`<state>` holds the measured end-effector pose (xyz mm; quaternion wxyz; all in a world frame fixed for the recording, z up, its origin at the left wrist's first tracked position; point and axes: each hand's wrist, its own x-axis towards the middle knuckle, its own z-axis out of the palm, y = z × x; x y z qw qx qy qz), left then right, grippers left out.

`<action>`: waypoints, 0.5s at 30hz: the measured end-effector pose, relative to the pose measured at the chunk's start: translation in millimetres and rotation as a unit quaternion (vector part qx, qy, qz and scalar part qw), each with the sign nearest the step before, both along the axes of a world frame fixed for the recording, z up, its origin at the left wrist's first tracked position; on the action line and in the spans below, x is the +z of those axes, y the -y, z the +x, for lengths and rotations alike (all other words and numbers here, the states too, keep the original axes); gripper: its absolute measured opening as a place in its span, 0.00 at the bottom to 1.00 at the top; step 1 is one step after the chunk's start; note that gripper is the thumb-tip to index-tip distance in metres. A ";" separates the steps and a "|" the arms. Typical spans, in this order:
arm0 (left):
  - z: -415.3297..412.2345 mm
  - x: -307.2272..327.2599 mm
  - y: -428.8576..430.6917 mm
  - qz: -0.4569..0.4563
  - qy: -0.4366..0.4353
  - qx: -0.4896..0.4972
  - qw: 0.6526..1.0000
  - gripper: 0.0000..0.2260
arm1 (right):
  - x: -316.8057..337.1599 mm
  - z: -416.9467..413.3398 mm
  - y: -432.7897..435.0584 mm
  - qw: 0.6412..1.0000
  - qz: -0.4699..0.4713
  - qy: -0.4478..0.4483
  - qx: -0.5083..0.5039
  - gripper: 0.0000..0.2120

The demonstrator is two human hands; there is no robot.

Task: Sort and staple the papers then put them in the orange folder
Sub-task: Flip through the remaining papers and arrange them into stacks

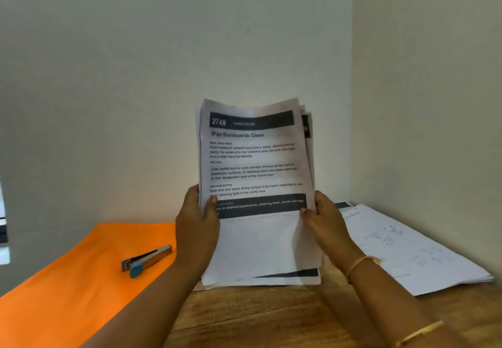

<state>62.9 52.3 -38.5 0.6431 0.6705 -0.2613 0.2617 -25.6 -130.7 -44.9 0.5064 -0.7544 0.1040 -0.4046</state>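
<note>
**Right forearm [385, 301] nearest, papers [255, 163] held upright**

The right forearm carried a gold bangle [419, 332]. The right hand [326, 220] and the left hand [197, 228] each closed their grip on one side edge of the papers, with the thumb on the front sheet. The papers stood upright, their lower edge down at the wooden worktop [258, 317]. On the left lay the orange folder [76, 288], flat, with the stapler [146, 259] on it. On the right lay a second pile of sheets [407, 250], beside the wall [434, 103].
</note>
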 end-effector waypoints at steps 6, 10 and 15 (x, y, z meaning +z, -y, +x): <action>-13.2 4.6 1.6 -0.031 0.067 -0.029 0.997 0.11 | 6.7 -3.3 -3.8 0.995 0.075 0.071 0.013 0.09; -12.0 4.1 -1.0 -0.037 0.063 -0.052 0.996 0.13 | 6.7 -3.4 -6.7 0.995 0.072 0.066 0.019 0.12; -8.9 1.3 2.5 -0.027 0.041 -0.064 0.997 0.13 | 4.3 -1.8 -11.8 0.997 0.057 0.049 0.027 0.13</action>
